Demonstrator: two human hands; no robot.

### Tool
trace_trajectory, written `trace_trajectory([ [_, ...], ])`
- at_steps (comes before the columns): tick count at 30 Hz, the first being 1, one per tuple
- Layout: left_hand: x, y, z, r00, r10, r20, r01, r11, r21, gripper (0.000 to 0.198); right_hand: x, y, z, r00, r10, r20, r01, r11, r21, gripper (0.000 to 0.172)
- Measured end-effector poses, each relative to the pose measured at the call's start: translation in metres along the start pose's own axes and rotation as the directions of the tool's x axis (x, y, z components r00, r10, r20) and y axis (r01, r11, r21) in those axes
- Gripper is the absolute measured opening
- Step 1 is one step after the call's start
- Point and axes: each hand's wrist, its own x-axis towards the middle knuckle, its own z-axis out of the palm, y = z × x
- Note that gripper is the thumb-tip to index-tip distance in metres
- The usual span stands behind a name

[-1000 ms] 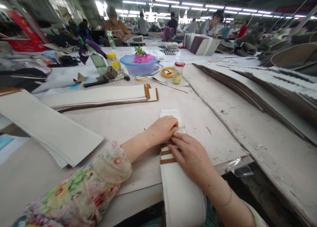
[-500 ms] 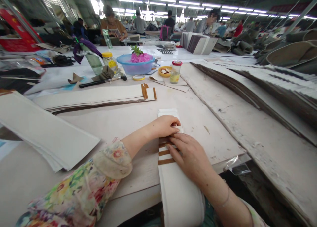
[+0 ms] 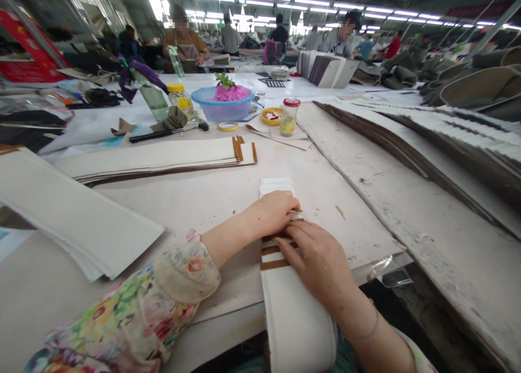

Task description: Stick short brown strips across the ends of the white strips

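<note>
White strips (image 3: 299,318) with brown end bands lie overlapped in a staggered pile, curving down over the table's front edge. My left hand (image 3: 277,213) bends over the far part of the pile, its fingers closed at the edge of one white strip; the fingertips are partly hidden. My right hand (image 3: 317,256) rests on the pile's right side, fingers stretched out flat and thumb apart, close to the left fingertips. Beyond my left hand, the staggered white far ends (image 3: 277,184) of the pile show.
More white strips (image 3: 163,158) lie behind; large pale pieces (image 3: 89,215) lie at left. Farther back are a brush (image 3: 169,134), a blue bowl (image 3: 222,109), a red-lidded jar (image 3: 289,119) and a yellow dish (image 3: 271,116). Stacked sheets (image 3: 391,139) lie right. Several people work beyond.
My left hand has shifted slightly right and toward me along the pile, nearer my right hand. The right hand has moved slightly right; the strips' near end looks the same.
</note>
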Motion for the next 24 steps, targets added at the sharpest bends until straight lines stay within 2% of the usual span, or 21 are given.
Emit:
trace_trajectory([
  [6, -0.001, 0.001, 0.007, 0.995, 0.102, 0.006, -0.102, 0.984, 0.147, 0.016, 0.001, 0.0, 0.0, 0.999, 0.02, 0.048, -0.02, 1.0, -0.004, 0.022],
  [13, -0.01, 0.012, 0.0, 0.984, 0.161, 0.075, -0.175, 0.953, 0.249, 0.012, 0.001, -0.001, -0.003, 0.998, 0.015, 0.057, -0.015, 1.0, -0.007, 0.025],
  [16, -0.012, 0.005, 0.004, 0.989, 0.146, 0.036, -0.15, 0.971, 0.188, 0.014, 0.002, 0.0, -0.003, 0.998, 0.009, 0.066, -0.009, 1.0, -0.009, 0.025],
  [19, -0.018, -0.009, 0.008, 0.994, 0.106, -0.023, -0.105, 0.993, 0.05, 0.018, 0.003, 0.002, -0.002, 0.995, 0.012, 0.097, -0.012, 1.0, -0.002, 0.02],
  [23, -0.032, -0.021, 0.005, 0.994, -0.009, -0.107, -0.001, 0.996, -0.093, 0.019, 0.006, 0.005, 0.0, 0.994, 0.038, 0.102, -0.038, 0.999, -0.005, 0.017],
  [24, -0.035, -0.022, 0.003, 0.993, -0.036, -0.115, 0.022, 0.993, -0.117, 0.019, 0.006, 0.005, 0.001, 0.995, 0.043, 0.085, -0.042, 0.999, -0.016, 0.021],
])
